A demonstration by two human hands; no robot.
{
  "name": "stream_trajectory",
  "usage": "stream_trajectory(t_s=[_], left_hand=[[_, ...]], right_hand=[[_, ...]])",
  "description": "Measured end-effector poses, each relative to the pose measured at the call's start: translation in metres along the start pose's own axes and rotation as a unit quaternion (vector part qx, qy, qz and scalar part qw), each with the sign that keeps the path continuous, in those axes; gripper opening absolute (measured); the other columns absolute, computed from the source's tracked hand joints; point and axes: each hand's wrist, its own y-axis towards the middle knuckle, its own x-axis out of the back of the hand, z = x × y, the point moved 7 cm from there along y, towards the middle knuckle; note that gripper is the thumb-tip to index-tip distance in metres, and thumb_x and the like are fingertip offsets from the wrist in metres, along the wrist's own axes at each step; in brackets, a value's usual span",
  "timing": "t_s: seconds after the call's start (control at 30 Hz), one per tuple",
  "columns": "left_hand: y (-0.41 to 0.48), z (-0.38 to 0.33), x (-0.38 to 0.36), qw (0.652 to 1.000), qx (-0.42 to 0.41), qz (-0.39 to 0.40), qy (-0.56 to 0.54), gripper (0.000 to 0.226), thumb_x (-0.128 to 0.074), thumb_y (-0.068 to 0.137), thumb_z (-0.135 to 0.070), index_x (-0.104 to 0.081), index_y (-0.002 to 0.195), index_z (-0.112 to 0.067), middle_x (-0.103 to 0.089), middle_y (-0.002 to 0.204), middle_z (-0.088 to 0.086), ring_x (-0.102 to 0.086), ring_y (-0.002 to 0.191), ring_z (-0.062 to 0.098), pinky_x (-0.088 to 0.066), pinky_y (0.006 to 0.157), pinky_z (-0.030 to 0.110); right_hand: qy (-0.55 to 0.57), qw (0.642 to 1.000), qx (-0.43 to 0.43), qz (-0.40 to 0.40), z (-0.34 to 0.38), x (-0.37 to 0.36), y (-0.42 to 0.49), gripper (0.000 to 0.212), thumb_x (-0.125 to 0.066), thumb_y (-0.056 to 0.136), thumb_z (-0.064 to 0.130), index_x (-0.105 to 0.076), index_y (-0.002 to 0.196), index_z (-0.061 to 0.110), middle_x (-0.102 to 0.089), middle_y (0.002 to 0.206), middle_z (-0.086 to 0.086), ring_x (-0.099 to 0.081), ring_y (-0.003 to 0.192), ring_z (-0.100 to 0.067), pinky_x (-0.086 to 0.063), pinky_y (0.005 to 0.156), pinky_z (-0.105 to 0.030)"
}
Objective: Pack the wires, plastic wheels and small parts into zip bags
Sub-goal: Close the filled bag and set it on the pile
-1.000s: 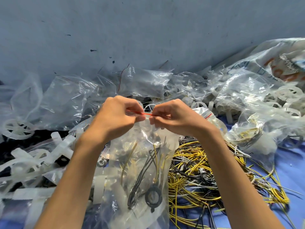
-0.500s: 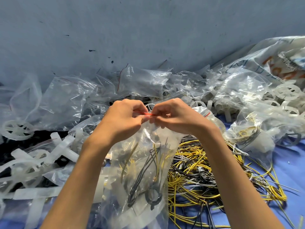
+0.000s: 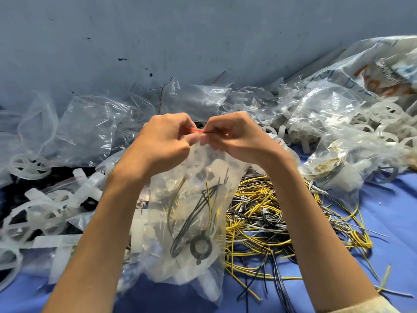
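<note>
**Friend:** What sits closest to you?

**Me:** The zip bag (image 3: pixel 191 211), hanging from my fingers over the blue table (image 3: pixel 388 224). Yellow and black bagged wires (image 3: pixel 198 199) and a black ring (image 3: pixel 200 245) sag to its bottom, along with pale plastic bits I can't make out.

**Friend:** And your hands?

**Me:** Both are clamped on the bag's mouth. My left hand (image 3: pixel 164 141) and right hand (image 3: pixel 234 136) each pinch the red zip strip (image 3: pixel 198 130) between thumb and curled fingers. My knuckles nearly meet, and only a short piece of strip shows between them.

**Friend:** How do you get a good seal?

**Me:** I reckon the two lips must stay lined up. I'd press at one spot, then slide each pinch out towards its corner so no gap remains. The load drags the film down, so I'd keep the top level and the wire ends clear of the track, since one trapped strand would probably stop it closing. Whether the track is already pressed together under my fingers, I cannot tell.

**Friend:** What lies beyond?

**Me:** Just right of the bag is the loose wire heap (image 3: pixel 259 211). To the left are white plastic wheels (image 3: pixel 29 163) and strips. Behind them clear bags (image 3: pixel 94 127) are piled against the grey-blue wall (image 3: pixel 203 30), with a printed white sack (image 3: pixel 372 64) at the far right
</note>
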Motion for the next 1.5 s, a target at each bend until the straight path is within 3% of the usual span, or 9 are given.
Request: stream_trajectory(t_s=[0.27, 0.43, 0.53, 0.6, 0.7, 0.97, 1.13, 1.33, 1.5], left_hand=[[0.006, 0.015, 0.013, 0.993, 0.056, -0.088, -0.05, 0.008, -0.054, 0.094, -0.018, -0.056, 0.087, -0.02, -0.056, 0.073, -0.008, -0.049, 0.074, 0.017, -0.036, 0.068, 0.027], [0.003, 0.018, 0.034, 0.96, 0.052, -0.237, -0.14, 0.01, -0.049, 0.097, -0.02, -0.052, 0.088, -0.022, -0.047, 0.07, -0.016, -0.042, 0.058, -0.003, -0.032, 0.053, 0.009], [0.001, 0.017, 0.041, 0.921, 0.042, -0.308, -0.235, 0.023, -0.046, 0.099, -0.016, -0.046, 0.079, -0.027, -0.044, 0.071, -0.013, -0.039, 0.057, -0.004, -0.033, 0.058, 0.011], [0.0, 0.015, 0.038, 0.913, 0.036, -0.304, -0.269, 0.024, -0.048, 0.098, -0.014, -0.046, 0.078, -0.028, -0.046, 0.073, -0.012, -0.042, 0.057, -0.006, -0.034, 0.06, 0.009], [0.003, 0.01, 0.028, 0.938, 0.027, -0.242, -0.249, 0.012, -0.055, 0.095, -0.016, -0.054, 0.087, -0.025, -0.053, 0.078, -0.013, -0.048, 0.061, -0.012, -0.037, 0.063, 0.006], [0.005, 0.022, 0.027, 0.958, 0.079, -0.211, -0.176, 0.03, -0.056, 0.093, -0.03, -0.054, 0.122, -0.023, -0.051, 0.124, -0.001, -0.047, 0.105, 0.003, -0.031, 0.076, -0.003], [0.007, 0.022, 0.025, 0.956, 0.08, -0.188, -0.21, 0.015, -0.056, 0.092, -0.028, -0.054, 0.107, -0.028, -0.053, 0.124, 0.002, -0.051, 0.107, 0.007, -0.038, 0.09, 0.017], [0.008, 0.02, 0.015, 0.965, 0.076, -0.147, -0.202, 0.012, -0.055, 0.093, -0.029, -0.055, 0.104, -0.03, -0.051, 0.123, -0.001, -0.05, 0.108, 0.006, -0.037, 0.089, 0.018], [0.009, 0.021, 0.013, 0.968, 0.078, -0.134, -0.197, 0.01, -0.055, 0.093, -0.03, -0.055, 0.103, -0.031, -0.048, 0.122, -0.003, -0.05, 0.106, 0.004, -0.035, 0.08, 0.011]], right_hand=[[0.071, 0.992, -0.105, -0.022, -0.025, 0.009, -0.001, 0.03, -0.066, 0.087, 0.036, -0.061, 0.106, 0.014, -0.067, 0.089, -0.001, -0.062, 0.075, -0.005, -0.05, 0.065, -0.029], [0.163, 0.921, -0.228, 0.269, -0.033, -0.035, -0.026, 0.129, -0.074, 0.038, 0.078, -0.03, 0.145, 0.022, -0.05, 0.137, -0.001, -0.058, 0.116, -0.017, -0.055, 0.089, -0.042], [0.135, 0.91, -0.183, 0.347, -0.023, -0.055, -0.029, 0.047, -0.074, 0.06, 0.067, -0.069, 0.095, 0.037, -0.069, 0.092, 0.02, -0.064, 0.086, 0.003, -0.057, 0.075, -0.029], [0.121, 0.936, -0.139, 0.301, -0.021, -0.055, -0.019, 0.011, -0.069, 0.083, 0.035, -0.07, 0.084, 0.025, -0.07, 0.075, 0.011, -0.067, 0.07, -0.006, -0.055, 0.063, -0.027], [0.128, 0.952, -0.151, 0.234, -0.03, -0.047, -0.014, 0.043, -0.067, 0.078, 0.03, -0.06, 0.101, -0.005, -0.069, 0.093, -0.023, -0.067, 0.081, -0.035, -0.057, 0.07, -0.042], [0.149, 0.96, -0.166, -0.168, -0.071, 0.07, -0.037, 0.021, -0.061, 0.09, 0.014, -0.053, 0.071, 0.015, -0.053, 0.048, 0.013, -0.048, 0.043, 0.002, -0.042, 0.044, -0.014], [0.026, 0.8, -0.228, -0.554, -0.108, 0.147, -0.084, 0.016, -0.057, 0.09, 0.026, -0.052, 0.075, 0.023, -0.06, 0.08, 0.002, -0.058, 0.076, -0.016, -0.047, 0.069, -0.034], [-0.028, 0.808, -0.531, -0.253, -0.172, 0.111, -0.125, 0.029, -0.053, 0.095, 0.032, -0.056, 0.08, 0.008, -0.067, 0.098, -0.013, -0.065, 0.088, -0.029, -0.052, 0.089, -0.049], [-0.11, 0.808, -0.511, -0.272, -0.157, 0.121, -0.116, 0.036, -0.059, 0.092, 0.033, -0.062, 0.089, -0.003, -0.07, 0.088, -0.016, -0.068, 0.091, -0.03, -0.052, 0.089, -0.047]])
